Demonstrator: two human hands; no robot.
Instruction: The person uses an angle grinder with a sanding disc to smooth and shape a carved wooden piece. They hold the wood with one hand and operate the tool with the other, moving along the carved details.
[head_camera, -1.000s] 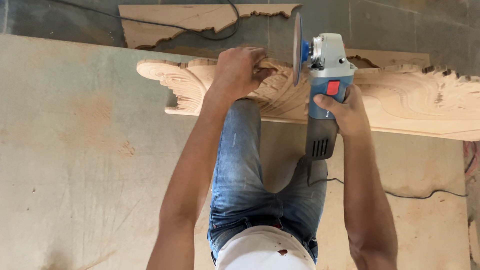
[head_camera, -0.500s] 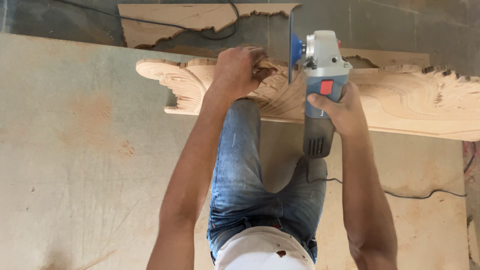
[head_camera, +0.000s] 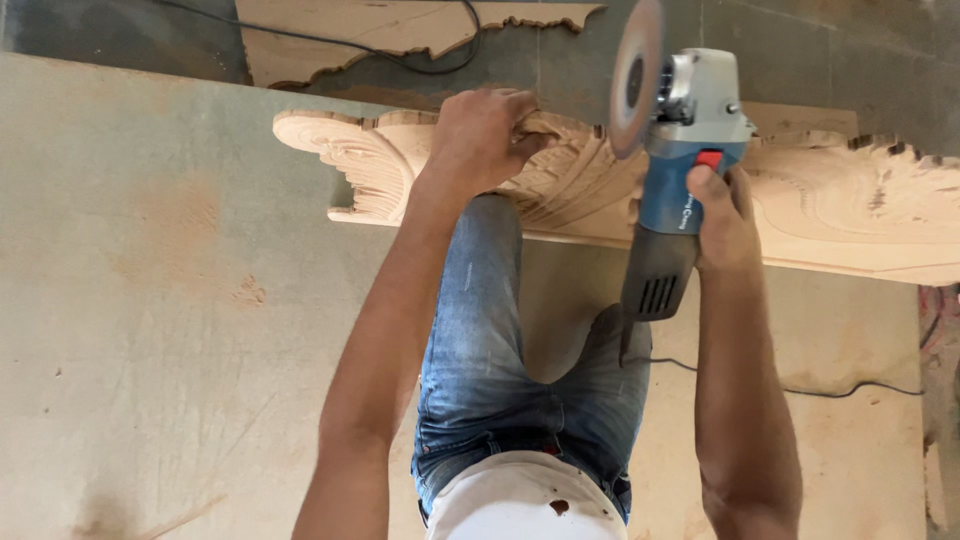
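Wood carving (head_camera: 800, 200) lies across the board's far edge, left hand (head_camera: 480, 135) clamped on it right beside the spinning disc (head_camera: 635, 75) of the grinder (head_camera: 680, 170) gripped in the right hand (head_camera: 722, 215), so one kickback probably nicks fingers.

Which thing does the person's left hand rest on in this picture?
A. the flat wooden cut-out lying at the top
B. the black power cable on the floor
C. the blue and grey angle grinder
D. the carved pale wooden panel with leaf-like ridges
D: the left hand grips the upper edge of the carved pale wooden panel, while the right hand holds the blue and grey angle grinder.
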